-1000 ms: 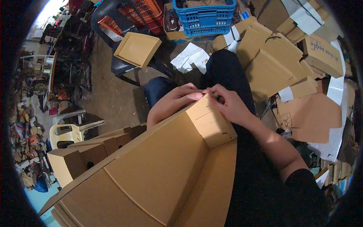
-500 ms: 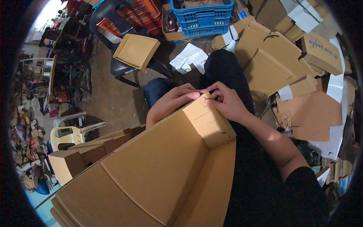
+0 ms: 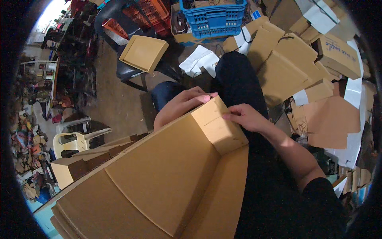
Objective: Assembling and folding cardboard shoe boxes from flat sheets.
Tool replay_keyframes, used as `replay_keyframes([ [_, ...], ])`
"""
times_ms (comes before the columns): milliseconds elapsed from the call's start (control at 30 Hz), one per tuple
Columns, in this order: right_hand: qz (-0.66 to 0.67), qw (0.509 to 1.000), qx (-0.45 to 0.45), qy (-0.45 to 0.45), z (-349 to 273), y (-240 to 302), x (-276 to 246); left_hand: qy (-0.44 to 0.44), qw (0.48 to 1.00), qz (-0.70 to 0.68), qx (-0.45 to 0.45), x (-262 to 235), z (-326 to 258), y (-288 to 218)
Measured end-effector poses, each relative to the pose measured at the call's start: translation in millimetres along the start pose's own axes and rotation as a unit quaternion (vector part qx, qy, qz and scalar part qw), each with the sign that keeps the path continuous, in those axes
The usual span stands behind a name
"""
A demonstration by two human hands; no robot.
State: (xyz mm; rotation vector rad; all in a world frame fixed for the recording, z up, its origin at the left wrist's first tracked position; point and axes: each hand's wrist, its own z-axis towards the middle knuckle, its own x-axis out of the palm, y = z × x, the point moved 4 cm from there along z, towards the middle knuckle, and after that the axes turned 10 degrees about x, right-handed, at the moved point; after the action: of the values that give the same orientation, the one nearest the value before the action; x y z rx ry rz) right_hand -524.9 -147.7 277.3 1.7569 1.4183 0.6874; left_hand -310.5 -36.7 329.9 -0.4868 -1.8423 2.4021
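- A large cardboard box slants across the person's lap, its open side facing up and its far end wall near the right knee.
- The box's long axis runs from lower left to upper right; the narrow end points forward and to the right.
- The left hand is clamped on the far corner, thumb over the rim, fingers bent together along the outer side.
- The right hand is half curled, its thumb at the end wall's outer edge; whether its fingers pinch the board cannot be told.
- The hands are apart, near each other, with the corner between them.
- The right forearm slants inward from a black sleeve, elbow bent; the left forearm is mostly hidden behind the box.
- Ahead, a shallow cardboard tray sits on the black chair, overhanging the seat's right edge.
- Beyond the knees, white paper lies on the floor near a blue crate; flattened cardboard is piled to the right.
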Motion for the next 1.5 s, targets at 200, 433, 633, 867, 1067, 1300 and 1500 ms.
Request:
replay_keyframes([
  [200, -0.068, 0.997, 0.008, -0.029, -1.0, -0.1, 0.4, -0.117, 0.981, -0.13, -0.083, 2.2, 0.2, 1.5],
  [433, -0.04, 0.998, 0.016, -0.046, -1.2, 6.8, 0.8, -0.096, 0.976, -0.075, -0.179, 1.3, 17.6, -25.1],
  [633, -0.081, 0.994, -0.033, -0.067, -4.9, 9.5, 4.4, -0.114, 0.967, -0.077, -0.214, -1.5, 4.4, -15.8],
  [867, -0.128, 0.992, -0.007, -0.022, 21.7, 19.8, -5.3, -0.113, 0.975, -0.124, -0.147, 1.9, 7.7, -16.6],
  [1067, -0.064, 0.997, -0.016, -0.042, 33.0, 8.7, 0.4, -0.139, 0.961, -0.114, -0.212, 3.2, 12.2, -23.2],
  [1300, -0.07, 0.989, -0.038, -0.123, 18.2, 23.1, 14.6, -0.139, 0.966, -0.084, -0.204, 2.6, 13.2, -25.8],
  [1500, -0.115, 0.993, 0.0, 0.012, -15.0, 16.7, -6.8, -0.173, 0.944, -0.15, -0.239, 1.4, 2.4, -20.8],
])
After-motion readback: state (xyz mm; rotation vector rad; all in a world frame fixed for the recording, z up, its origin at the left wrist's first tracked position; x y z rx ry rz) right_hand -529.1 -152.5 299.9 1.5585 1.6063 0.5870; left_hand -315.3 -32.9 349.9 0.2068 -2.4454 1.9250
